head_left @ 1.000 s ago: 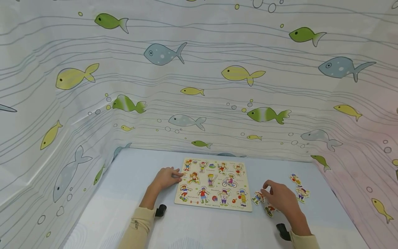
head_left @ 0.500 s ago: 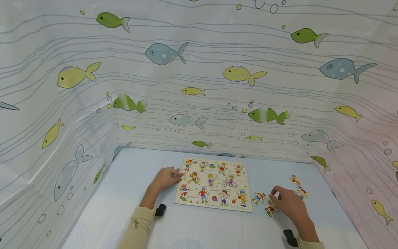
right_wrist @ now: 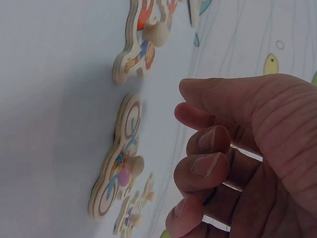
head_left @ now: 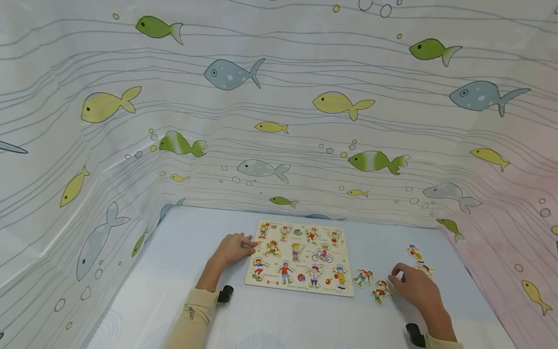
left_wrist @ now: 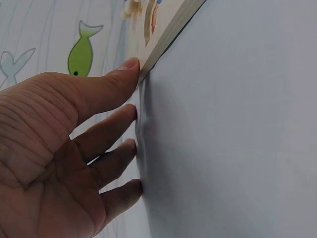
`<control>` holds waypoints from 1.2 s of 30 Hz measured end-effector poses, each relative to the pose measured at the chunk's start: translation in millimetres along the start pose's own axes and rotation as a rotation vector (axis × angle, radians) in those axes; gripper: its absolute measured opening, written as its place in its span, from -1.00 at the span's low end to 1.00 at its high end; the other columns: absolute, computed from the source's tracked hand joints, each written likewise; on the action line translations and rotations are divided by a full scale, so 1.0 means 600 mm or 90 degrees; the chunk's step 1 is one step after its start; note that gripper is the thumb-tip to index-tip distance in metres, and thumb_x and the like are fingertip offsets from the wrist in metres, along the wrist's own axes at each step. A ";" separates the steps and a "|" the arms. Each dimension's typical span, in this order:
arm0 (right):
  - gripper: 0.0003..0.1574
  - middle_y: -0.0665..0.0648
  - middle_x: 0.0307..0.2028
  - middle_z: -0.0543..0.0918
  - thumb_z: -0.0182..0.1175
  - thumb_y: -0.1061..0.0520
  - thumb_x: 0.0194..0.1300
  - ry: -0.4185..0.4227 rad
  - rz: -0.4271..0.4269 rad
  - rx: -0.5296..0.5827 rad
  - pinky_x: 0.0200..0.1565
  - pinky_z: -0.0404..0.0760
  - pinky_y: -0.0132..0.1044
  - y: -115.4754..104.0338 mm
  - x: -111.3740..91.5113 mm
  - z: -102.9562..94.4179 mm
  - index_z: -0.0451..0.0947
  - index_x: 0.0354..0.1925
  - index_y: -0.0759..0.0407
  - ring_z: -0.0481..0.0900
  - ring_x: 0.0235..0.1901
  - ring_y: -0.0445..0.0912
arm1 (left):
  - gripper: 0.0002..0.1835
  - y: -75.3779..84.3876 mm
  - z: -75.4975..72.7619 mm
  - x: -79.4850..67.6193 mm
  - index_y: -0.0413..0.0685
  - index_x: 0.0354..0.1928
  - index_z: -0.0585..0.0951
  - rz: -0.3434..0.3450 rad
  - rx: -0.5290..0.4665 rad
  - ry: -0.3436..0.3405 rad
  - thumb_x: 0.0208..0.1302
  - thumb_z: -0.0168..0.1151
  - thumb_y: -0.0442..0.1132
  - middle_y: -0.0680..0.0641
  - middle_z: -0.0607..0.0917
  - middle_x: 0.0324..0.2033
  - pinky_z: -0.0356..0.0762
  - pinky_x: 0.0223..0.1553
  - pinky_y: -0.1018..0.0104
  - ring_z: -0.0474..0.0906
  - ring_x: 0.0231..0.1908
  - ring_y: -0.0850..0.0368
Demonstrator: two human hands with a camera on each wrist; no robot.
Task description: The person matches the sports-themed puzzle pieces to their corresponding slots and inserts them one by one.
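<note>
A wooden peg-puzzle board (head_left: 285, 249) printed with sporty children lies on the table. My left hand (head_left: 233, 248) is at its left edge; in the left wrist view the thumb (left_wrist: 116, 87) touches the board's corner and the other fingertips reach the table, spread apart. To the right of the board, my right hand (head_left: 418, 288) hovers with loosely bent fingers and nothing between them. Close by are a skateboarder piece (head_left: 381, 292) and a blue-clad figure piece (head_left: 363, 277). In the right wrist view a bicycle piece (right_wrist: 105, 198) with a round wooden knob (right_wrist: 134, 165) lies beside the fingers.
Further back on the right, another figure piece (head_left: 414, 253) lies beside a piece partly covered by the hand (head_left: 425, 269). Fish-patterned sheeting (head_left: 305, 145) surrounds the pale blue table (head_left: 196, 228) at the back and sides. Black wrist cameras (head_left: 225, 294) sit on both wrists.
My right hand has moved right, away from the blue-clad figure piece and past the skateboarder piece, uncovering both. My left hand and the board stay put.
</note>
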State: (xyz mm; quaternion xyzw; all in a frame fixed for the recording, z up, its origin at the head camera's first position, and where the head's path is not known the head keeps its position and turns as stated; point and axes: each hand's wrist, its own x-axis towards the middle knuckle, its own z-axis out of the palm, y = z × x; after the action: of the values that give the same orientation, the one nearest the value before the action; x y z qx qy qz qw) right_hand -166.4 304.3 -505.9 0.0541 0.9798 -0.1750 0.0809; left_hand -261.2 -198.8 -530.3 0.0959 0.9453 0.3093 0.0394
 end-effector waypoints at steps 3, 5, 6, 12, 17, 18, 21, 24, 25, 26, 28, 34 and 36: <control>-0.74 0.05 -0.48 0.51 0.26 0.00 0.32 -0.005 0.007 0.005 -0.53 0.41 -0.21 0.009 0.001 0.001 0.58 -0.13 0.14 0.43 -0.51 -0.05 | -0.76 0.000 0.000 0.001 0.05 -0.11 0.78 0.002 0.002 -0.001 0.16 0.45 -0.16 -0.10 0.63 0.13 0.19 0.35 -0.16 0.34 0.31 -0.25; -0.75 0.06 -0.48 0.51 0.26 0.02 0.32 -0.007 0.009 0.009 -0.53 0.41 -0.21 0.014 0.000 0.002 0.58 -0.14 0.15 0.43 -0.51 -0.05 | -0.76 0.000 0.001 0.000 0.06 -0.11 0.78 -0.003 0.002 -0.002 0.16 0.45 -0.16 -0.10 0.63 0.13 0.19 0.36 -0.16 0.33 0.32 -0.24; -0.76 0.06 -0.48 0.51 0.26 0.02 0.32 -0.008 0.010 0.011 -0.53 0.41 -0.21 0.016 -0.002 0.001 0.58 -0.15 0.16 0.43 -0.51 -0.05 | -0.76 0.000 0.001 0.000 0.06 -0.11 0.78 -0.004 0.003 -0.003 0.16 0.45 -0.16 -0.10 0.63 0.13 0.19 0.35 -0.16 0.33 0.32 -0.24; -0.77 0.05 -0.48 0.52 0.27 0.02 0.31 -0.013 0.023 0.018 -0.51 0.43 -0.19 0.027 -0.007 0.000 0.57 -0.21 0.17 0.43 -0.50 -0.05 | -0.76 -0.001 0.003 -0.002 0.06 -0.11 0.77 -0.020 0.011 -0.010 0.16 0.45 -0.15 -0.09 0.62 0.15 0.17 0.37 -0.15 0.33 0.33 -0.22; -0.73 0.06 -0.45 0.55 0.29 0.00 0.29 -0.015 0.028 0.020 -0.45 0.49 -0.13 0.037 -0.006 0.003 0.58 -0.21 0.19 0.45 -0.46 -0.04 | -0.76 -0.004 0.004 -0.001 0.07 -0.11 0.78 -0.015 0.010 -0.004 0.15 0.45 -0.15 -0.09 0.62 0.14 0.18 0.36 -0.16 0.34 0.32 -0.23; -0.72 0.06 -0.45 0.55 0.30 0.00 0.29 -0.013 0.029 0.019 -0.45 0.49 -0.12 0.040 -0.006 0.005 0.58 -0.22 0.19 0.44 -0.45 -0.03 | -0.76 -0.004 0.004 0.000 0.06 -0.11 0.78 -0.010 0.011 -0.001 0.15 0.45 -0.15 -0.09 0.63 0.13 0.19 0.35 -0.17 0.34 0.31 -0.24; -0.74 0.06 -0.45 0.54 0.30 0.01 0.28 -0.007 0.032 0.019 -0.45 0.48 -0.13 0.048 -0.006 0.007 0.58 -0.23 0.18 0.44 -0.45 -0.03 | -0.76 -0.005 0.004 0.000 0.07 -0.11 0.78 -0.005 0.010 -0.001 0.16 0.45 -0.15 -0.09 0.62 0.14 0.20 0.35 -0.16 0.34 0.31 -0.25; -0.76 0.05 -0.46 0.53 0.30 0.01 0.28 -0.002 0.031 0.015 -0.47 0.45 -0.16 0.054 -0.007 0.008 0.58 -0.24 0.16 0.44 -0.46 -0.04 | -0.76 -0.004 0.004 0.000 0.07 -0.10 0.78 -0.003 0.003 -0.003 0.16 0.45 -0.16 -0.10 0.62 0.14 0.19 0.36 -0.17 0.34 0.31 -0.26; -0.76 0.05 -0.46 0.53 0.30 0.01 0.28 -0.001 0.031 0.015 -0.47 0.45 -0.16 0.055 -0.007 0.007 0.57 -0.24 0.16 0.44 -0.46 -0.05 | -0.76 -0.003 0.003 -0.001 0.07 -0.11 0.78 -0.005 0.000 -0.005 0.16 0.45 -0.16 -0.10 0.62 0.14 0.18 0.36 -0.17 0.33 0.32 -0.26; -0.76 0.05 -0.46 0.52 0.30 0.01 0.29 0.001 0.029 0.013 -0.47 0.44 -0.17 0.056 -0.008 0.007 0.57 -0.24 0.15 0.43 -0.46 -0.05 | -0.76 -0.002 0.003 -0.002 0.06 -0.11 0.78 -0.005 -0.002 -0.005 0.16 0.45 -0.17 -0.10 0.62 0.14 0.18 0.36 -0.17 0.33 0.31 -0.27; -0.75 0.05 -0.47 0.52 0.30 -0.01 0.30 0.001 0.029 0.011 -0.49 0.43 -0.18 0.057 -0.010 0.005 0.57 -0.24 0.15 0.43 -0.47 -0.05 | -0.76 -0.001 0.002 -0.003 0.06 -0.10 0.77 -0.008 -0.003 -0.005 0.16 0.45 -0.17 -0.10 0.62 0.14 0.17 0.36 -0.17 0.33 0.32 -0.27; -0.71 0.06 -0.47 0.51 0.30 -0.05 0.30 -0.013 0.040 0.015 -0.50 0.40 -0.19 0.058 -0.013 -0.001 0.54 -0.26 0.14 0.42 -0.49 -0.05 | -0.75 0.000 -0.001 -0.004 0.06 -0.10 0.77 -0.009 0.004 -0.006 0.16 0.45 -0.17 -0.10 0.62 0.14 0.19 0.35 -0.17 0.33 0.32 -0.26; -0.72 0.06 -0.47 0.52 0.30 -0.04 0.29 -0.015 0.045 0.016 -0.50 0.41 -0.19 0.059 -0.013 -0.002 0.54 -0.26 0.15 0.42 -0.48 -0.05 | -0.75 0.001 -0.001 -0.003 0.06 -0.09 0.77 -0.007 0.002 -0.004 0.16 0.45 -0.16 -0.09 0.62 0.14 0.19 0.36 -0.16 0.33 0.32 -0.25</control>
State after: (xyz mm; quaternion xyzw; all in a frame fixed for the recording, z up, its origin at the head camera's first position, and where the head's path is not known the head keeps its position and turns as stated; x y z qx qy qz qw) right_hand -154.1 337.0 -515.0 0.0873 0.9740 -0.1850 0.0978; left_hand -259.4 -199.4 -529.3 0.0918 0.9462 0.3070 0.0443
